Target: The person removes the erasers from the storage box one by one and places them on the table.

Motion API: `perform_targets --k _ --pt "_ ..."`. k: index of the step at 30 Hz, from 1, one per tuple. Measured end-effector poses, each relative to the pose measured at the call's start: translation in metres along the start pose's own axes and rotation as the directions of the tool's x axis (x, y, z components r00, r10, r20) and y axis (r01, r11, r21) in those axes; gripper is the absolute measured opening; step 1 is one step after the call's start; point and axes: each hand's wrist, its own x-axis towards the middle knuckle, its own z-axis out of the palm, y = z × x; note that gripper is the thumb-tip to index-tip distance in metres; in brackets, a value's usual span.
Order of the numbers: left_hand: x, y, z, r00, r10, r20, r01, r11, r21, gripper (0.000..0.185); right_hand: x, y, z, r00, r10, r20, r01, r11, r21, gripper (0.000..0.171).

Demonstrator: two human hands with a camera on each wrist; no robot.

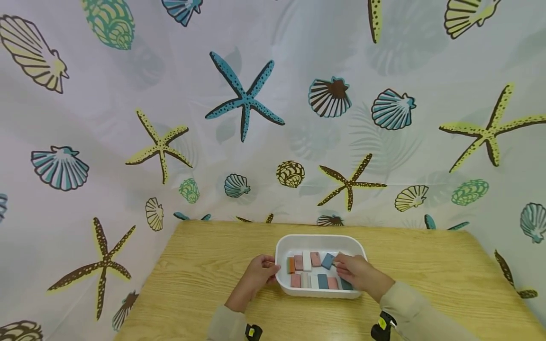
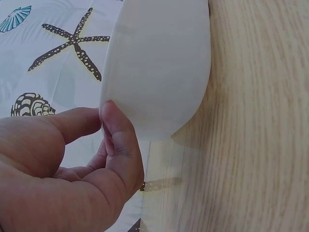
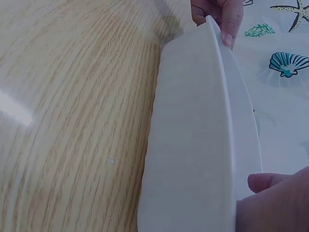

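Observation:
A white oval tray (image 1: pixel 317 237) stands in the middle of a wooden table (image 1: pixel 204 265). Several small red, pink, white and blue blocks lie in it, among them a tilted blue block (image 1: pixel 327 261). My left hand (image 1: pixel 265 270) holds the tray's left rim, the thumb (image 2: pixel 116 130) on the outer wall (image 2: pixel 159 63) and a finger over the rim. My right hand (image 1: pixel 342 264) reaches into the tray's right end, its fingertips down among the blocks beside the blue one. What they touch is hidden. The right wrist view shows the tray's wall (image 3: pixel 188 135) and my right thumb (image 3: pixel 265 181).
A curtain printed with starfish and shells (image 1: pixel 245 99) hangs behind the table and round both sides. Bare tabletop lies left, right and in front of the tray. The table's back edge (image 1: pixel 324 226) runs just behind the tray.

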Motion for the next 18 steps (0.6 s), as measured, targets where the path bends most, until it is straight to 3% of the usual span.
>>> perform_targets --k 8,13,18 --pt "0.000 0.000 0.001 1.000 -0.003 -0.002 0.003 1.000 0.000 0.034 0.006 0.008 0.005 0.989 -0.098 -0.108 0.082 0.986 -0.146 0.062" --pt "0.000 0.001 0.001 1.000 0.007 -0.006 -0.007 1.000 0.002 0.034 0.008 0.009 0.007 0.985 -0.105 -0.135 0.063 0.958 -0.280 0.069" --pt "0.000 0.002 0.002 1.000 -0.001 0.000 0.001 1.000 0.004 0.033 0.013 0.011 0.008 0.981 -0.118 -0.151 0.064 0.944 -0.324 0.069"
